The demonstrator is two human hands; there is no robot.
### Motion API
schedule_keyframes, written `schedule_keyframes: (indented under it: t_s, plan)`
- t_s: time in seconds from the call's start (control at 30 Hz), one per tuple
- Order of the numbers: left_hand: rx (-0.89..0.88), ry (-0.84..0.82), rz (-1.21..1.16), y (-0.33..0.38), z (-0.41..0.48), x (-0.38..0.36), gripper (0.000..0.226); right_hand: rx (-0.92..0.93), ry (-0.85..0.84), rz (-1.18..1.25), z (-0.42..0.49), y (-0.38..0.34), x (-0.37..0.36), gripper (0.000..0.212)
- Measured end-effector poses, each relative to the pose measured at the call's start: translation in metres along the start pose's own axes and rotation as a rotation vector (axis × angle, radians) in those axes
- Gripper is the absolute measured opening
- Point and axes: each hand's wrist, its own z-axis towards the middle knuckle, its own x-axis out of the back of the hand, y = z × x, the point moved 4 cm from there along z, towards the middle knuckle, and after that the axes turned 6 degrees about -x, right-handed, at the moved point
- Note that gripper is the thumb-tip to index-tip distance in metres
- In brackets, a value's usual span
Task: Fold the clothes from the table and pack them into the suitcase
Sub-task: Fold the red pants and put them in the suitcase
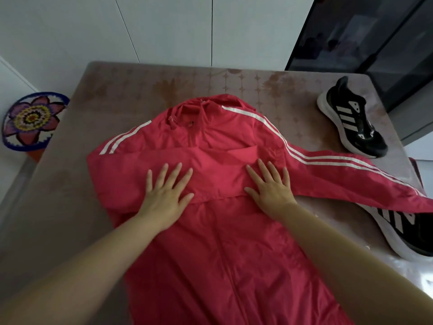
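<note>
Red jacket [222,242] flat on table [70,184], both hands pressing on its chest.

Jacket lies front-up, zip running toward the viewer, hood at the far end. One sleeve is folded across the chest. The other, white-striped, trails off the jacket's right side. Left hand [166,193] rests palm-down on the folded sleeve, fingers straight and spread, gripping nothing. Right hand [271,186] does likewise just right of the zip line, fingers splayed, tips pointing toward the hood. Fabric lies under all the fingers, none wrapped around them. Right of the jacket: a black sneaker [351,120] beyond the trailing sleeve, and a second sneaker [410,233] partly under the sleeve's end. Left of the jacket, off the table edge: a round flower-patterned mat [32,120].
</note>
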Motion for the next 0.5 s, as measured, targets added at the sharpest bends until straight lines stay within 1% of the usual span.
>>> schedule_keyframes:
  t_s: [0.07, 0.13, 0.17, 0.23, 0.3, 0.37, 0.43, 0.5]
  plan:
    - [0.043, -0.049, 0.034, 0.006, 0.0, -0.014, 0.083, 0.011, -0.041, -0.016, 0.003, 0.008, -0.002, 0.091]
    - [0.064, -0.069, 0.067, 0.006, 0.001, -0.018, 0.073, 0.062, -0.042, -0.004, 0.001, 0.014, 0.004, 0.091]
    - [0.07, -0.076, 0.08, 0.007, 0.001, -0.017, 0.067, 0.081, -0.028, 0.007, -0.003, 0.018, 0.008, 0.09]
    - [0.082, -0.073, 0.082, 0.011, -0.001, -0.012, 0.062, 0.076, 0.041, 0.07, -0.009, 0.034, 0.019, 0.087]
    - [0.085, -0.037, 0.055, 0.019, -0.004, -0.006, 0.062, -0.004, 0.172, 0.155, -0.012, 0.061, 0.035, 0.077]
    - [0.074, -0.015, 0.033, 0.032, -0.007, -0.003, 0.062, -0.148, 0.222, 0.195, -0.014, 0.101, 0.049, 0.063]
    - [0.054, -0.003, 0.016, 0.051, -0.007, -0.001, 0.062, -0.229, 0.156, 0.177, -0.02, 0.14, 0.06, 0.065]
    - [0.022, 0.009, -0.005, 0.075, -0.005, 0.001, 0.061, -0.175, 0.04, 0.052, -0.031, 0.164, 0.064, 0.081]
